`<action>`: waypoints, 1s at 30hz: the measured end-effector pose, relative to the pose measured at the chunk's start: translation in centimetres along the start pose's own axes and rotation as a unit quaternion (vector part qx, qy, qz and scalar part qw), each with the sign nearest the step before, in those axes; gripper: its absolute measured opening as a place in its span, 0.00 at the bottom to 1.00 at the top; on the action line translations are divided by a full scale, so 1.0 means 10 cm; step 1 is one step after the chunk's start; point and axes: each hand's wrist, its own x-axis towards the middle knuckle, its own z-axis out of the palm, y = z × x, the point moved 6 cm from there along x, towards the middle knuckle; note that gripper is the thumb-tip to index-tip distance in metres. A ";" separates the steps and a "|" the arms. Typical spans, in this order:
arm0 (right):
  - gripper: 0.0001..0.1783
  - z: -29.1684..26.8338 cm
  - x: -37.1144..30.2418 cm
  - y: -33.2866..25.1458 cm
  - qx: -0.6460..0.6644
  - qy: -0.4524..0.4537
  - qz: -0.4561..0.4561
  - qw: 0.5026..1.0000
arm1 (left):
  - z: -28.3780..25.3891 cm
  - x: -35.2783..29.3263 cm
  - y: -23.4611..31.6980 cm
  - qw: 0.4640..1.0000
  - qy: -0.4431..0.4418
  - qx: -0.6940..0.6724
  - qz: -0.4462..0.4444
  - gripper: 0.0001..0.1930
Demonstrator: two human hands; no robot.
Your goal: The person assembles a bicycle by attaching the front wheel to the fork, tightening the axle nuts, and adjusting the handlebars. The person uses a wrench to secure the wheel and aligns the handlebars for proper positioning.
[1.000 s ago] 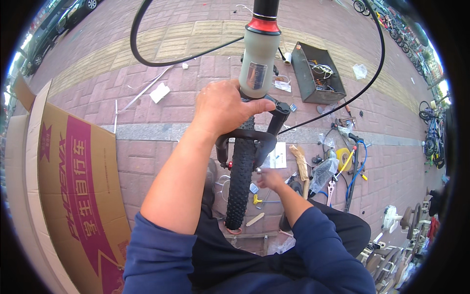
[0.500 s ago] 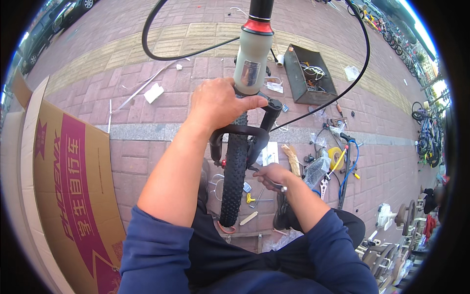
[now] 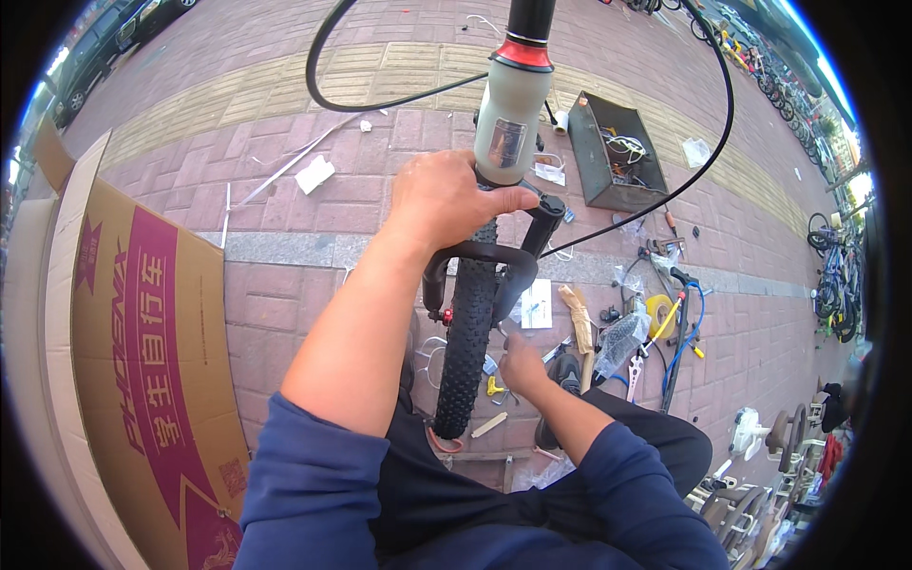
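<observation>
So the knobbly black rubber tyre (image 3: 465, 351) is sitting between the legs of the black bike fork (image 3: 483, 253), under the pale grey-green head tube (image 3: 502, 161) — that bit's looking done to me. It's all standing over the near edge of the grey stone strip (image 3: 285, 249) in the pinkish brick pavement (image 3: 304, 328).

The left hand (image 3: 437, 201) is clasping the top of the fork, thumb lying across it, fingers mostly hidden behind. The right hand (image 3: 524, 366) is hovering by the foot of the right leg, fingers half curled; something greyish is showing at the tips, but I can't tell whether it's being held.

I'm guessing that side isn't finished, though the fastening is hidden. A small red part (image 3: 446, 316) is showing at the left leg's foot — can't judge how tight. The long thin black cable (image 3: 731, 90) is looping wide, so I'm not calling that sorted. A yellow-handled hex key (image 3: 494, 387) is lying near the tyre, and a dark grey metal toolbox (image 3: 589, 157) is sitting past the strip's far edge.
</observation>
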 end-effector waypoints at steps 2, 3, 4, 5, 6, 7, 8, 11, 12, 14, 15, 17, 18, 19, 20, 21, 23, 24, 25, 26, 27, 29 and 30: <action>0.13 0.08 0.01 0.01 0.007 0.018 0.029 0.999 | 0.00 0.00 -0.01 1.000 0.001 -0.003 -0.001 0.42; 0.13 0.13 0.01 0.02 0.013 0.016 0.043 0.999 | 0.00 0.01 0.00 1.000 -0.001 0.000 -0.004 0.42; 0.12 0.16 0.02 0.05 0.018 0.015 0.057 0.998 | 0.00 0.01 0.01 1.000 -0.004 0.004 -0.008 0.42; 0.12 0.18 0.04 0.08 0.027 0.032 0.048 0.998 | 0.00 0.01 0.02 1.000 -0.006 0.007 -0.011 0.42; 0.12 0.19 0.06 0.08 0.036 0.049 0.037 0.997 | 0.00 0.00 0.03 1.000 -0.004 -0.002 -0.008 0.41; 0.12 0.20 0.07 0.10 0.046 0.067 0.027 0.996 | 0.01 0.00 0.02 1.000 -0.001 -0.011 -0.004 0.41; 0.12 0.23 0.07 0.11 0.047 0.069 0.021 0.996 | 0.01 0.00 0.02 1.000 0.002 -0.020 -0.001 0.41; 0.13 0.20 0.10 0.05 0.045 0.076 0.009 0.996 | 0.03 0.02 -0.03 1.000 0.006 -0.017 -0.001 0.40; 0.13 0.21 0.12 0.04 0.043 0.080 0.010 0.996 | 0.03 0.02 -0.02 1.000 0.005 -0.016 -0.001 0.40; 0.14 0.20 0.12 0.05 0.038 0.081 0.000 0.996 | 0.02 0.02 0.03 1.000 0.001 -0.013 0.000 0.40; 0.14 0.20 0.12 0.04 0.038 0.076 -0.014 0.996 | 0.02 0.02 0.04 1.000 0.004 -0.010 0.003 0.40; 0.13 0.26 0.17 0.13 0.055 -0.037 0.002 0.998 | 0.03 0.03 0.07 1.000 0.007 -0.004 0.012 0.40; 0.12 0.12 0.19 0.01 0.072 -0.153 0.026 0.985 | 0.02 0.02 0.00 1.000 0.010 -0.005 0.006 0.40; 0.12 -0.11 0.15 -0.14 0.155 -0.213 0.077 0.962 | 0.02 0.02 -0.04 1.000 0.010 -0.009 0.002 0.40; 0.13 -0.36 0.10 -0.30 0.228 -0.264 0.137 0.927 | 0.02 0.00 -0.08 1.000 0.011 -0.013 -0.002 0.40; 0.14 -0.48 0.08 -0.26 0.399 -0.235 0.248 0.851 | 0.02 0.01 -0.07 1.000 0.016 -0.013 0.004 0.40; 0.12 -0.58 0.07 -0.25 0.456 -0.256 0.270 0.808 | 0.03 0.02 -0.08 1.000 0.026 -0.011 0.013 0.41; 0.12 -0.60 0.06 -0.22 0.408 -0.254 0.267 0.835 | 0.03 0.02 -0.07 1.000 0.021 -0.010 0.010 0.40; 0.11 -0.60 0.03 -0.20 0.359 -0.251 0.263 0.859 | 0.01 0.01 -0.05 1.000 0.015 -0.010 0.006 0.40; 0.11 -0.58 -0.01 -0.16 0.309 -0.248 0.258 0.881 | 0.00 0.00 -0.05 1.000 0.010 -0.009 0.002 0.40; 0.10 -0.47 0.05 -0.04 0.178 -0.205 0.122 0.955 | 0.01 0.00 -0.02 1.000 0.015 -0.019 0.008 0.39; 0.11 -0.01 0.04 0.26 -0.103 -0.091 -0.150 0.979 | 0.04 0.03 0.05 0.999 0.020 -0.041 0.026 0.38; 0.11 -0.07 -0.02 0.14 0.038 -0.016 -0.066 0.997 | 0.05 0.03 -0.03 0.999 0.023 -0.031 0.019 0.37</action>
